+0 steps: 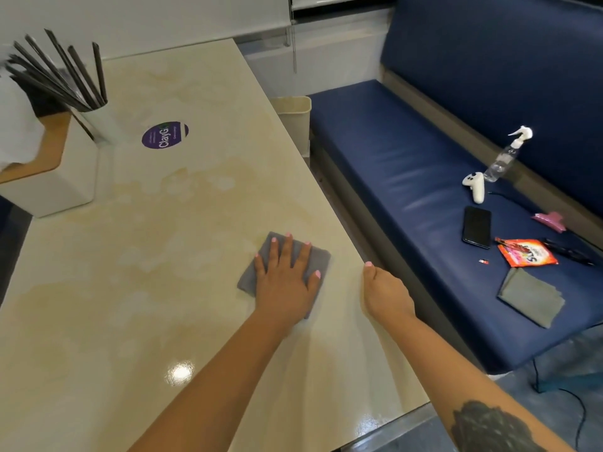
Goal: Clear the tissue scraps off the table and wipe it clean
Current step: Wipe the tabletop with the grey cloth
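Cloth [315,261] (flat-pressed) near table [130,288] edge

cloth [313,259] on table [163,288] near right edge; tissue box [49,177] far left; bench [424,197] right of table.

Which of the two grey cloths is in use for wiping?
The grey cloth on the table, pressed flat under the left hand. The other grey cloth lies untouched on the blue bench, below the orange packet.
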Tool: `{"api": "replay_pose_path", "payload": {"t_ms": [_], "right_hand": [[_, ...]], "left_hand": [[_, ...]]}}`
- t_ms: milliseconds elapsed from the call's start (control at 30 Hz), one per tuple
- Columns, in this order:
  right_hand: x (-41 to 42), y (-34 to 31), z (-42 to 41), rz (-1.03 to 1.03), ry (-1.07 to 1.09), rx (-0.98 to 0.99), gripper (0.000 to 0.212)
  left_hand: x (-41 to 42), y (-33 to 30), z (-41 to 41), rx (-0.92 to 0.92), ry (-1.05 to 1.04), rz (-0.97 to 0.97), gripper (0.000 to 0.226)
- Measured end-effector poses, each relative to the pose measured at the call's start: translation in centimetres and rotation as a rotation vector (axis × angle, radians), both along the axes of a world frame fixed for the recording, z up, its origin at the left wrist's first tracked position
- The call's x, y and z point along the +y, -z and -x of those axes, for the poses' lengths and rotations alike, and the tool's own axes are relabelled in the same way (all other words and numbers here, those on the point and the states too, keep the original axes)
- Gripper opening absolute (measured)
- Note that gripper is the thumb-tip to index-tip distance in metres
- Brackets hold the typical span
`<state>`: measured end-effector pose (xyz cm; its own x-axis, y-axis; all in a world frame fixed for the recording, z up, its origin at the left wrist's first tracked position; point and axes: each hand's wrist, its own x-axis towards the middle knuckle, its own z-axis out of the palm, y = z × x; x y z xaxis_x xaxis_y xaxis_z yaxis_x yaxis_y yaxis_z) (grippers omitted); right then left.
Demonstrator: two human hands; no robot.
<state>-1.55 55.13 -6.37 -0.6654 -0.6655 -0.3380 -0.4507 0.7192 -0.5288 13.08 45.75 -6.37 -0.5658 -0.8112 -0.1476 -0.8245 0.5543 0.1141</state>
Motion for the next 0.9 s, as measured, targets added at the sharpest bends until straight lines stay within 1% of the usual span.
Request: {"api": "replay_pose_path", "payload": {"t_ms": [133, 200, 267, 333, 400, 467, 533, 600, 667, 767, 833, 900], "right_hand": [[0.0, -0.3, 0.1, 0.016, 0.008, 0.009, 0.054], [0.0, -0.2, 0.2, 0.021, -0.004, 0.015, 0.053], [0.0, -0.2, 0.2, 0.003, -0.010, 0.007, 0.054], [-0.1, 0.0, 0.1, -0.015, -0.014, 0.020, 0.055], [-0.1, 0.0, 0.1, -0.017, -0.001, 0.023, 0.055], [-0.1, 0.1, 0.1, -0.011, 0.009, 0.019, 0.055], [-0.1, 0.0, 0.1, 0.002, 0.019, 0.015, 0.054], [-0.2, -0.1, 0.2, -0.004, 0.028, 0.015, 0.054], [-0.2, 0.0, 0.2, -0.007, 0.021, 0.016, 0.054], [-0.1, 0.3, 0.2, -0.003, -0.001, 0.036, 0.057], [-0.2, 0.5, 0.2, -0.001, -0.004, 0.038, 0.057], [-0.2, 0.6, 0.3, 0.006, -0.002, 0.039, 0.057]], "left_hand": [[2.6, -0.6, 2.5, 0.003, 0.135, -0.015, 0.071], [1.4, -0.8, 3.9, 0.006, 0.162, 0.013, 0.063], [-0.7, -0.9, 3.9, -0.006, 0.138, 0.018, 0.058], [-2.3, -0.6, 2.5, 0.003, 0.053, 0.008, 0.058], [-1.9, -0.2, 0.8, 0.007, -0.019, 0.006, 0.059], [0.4, -0.2, 0.0, -0.012, -0.012, -0.008, 0.064], [2.6, -0.3, 0.8, -0.024, 0.056, -0.028, 0.075], [2.3, -0.4, 2.4, -0.010, 0.101, -0.019, 0.069], [0.1, -0.4, 3.1, 0.007, 0.097, -0.005, 0.061], [-3.0, -0.2, 1.2, 0.006, -0.001, 0.012, 0.060], [-2.6, 0.0, -0.9, 0.004, -0.074, 0.009, 0.060], [-0.2, 0.0, -1.7, -0.001, -0.087, -0.010, 0.062]]}}
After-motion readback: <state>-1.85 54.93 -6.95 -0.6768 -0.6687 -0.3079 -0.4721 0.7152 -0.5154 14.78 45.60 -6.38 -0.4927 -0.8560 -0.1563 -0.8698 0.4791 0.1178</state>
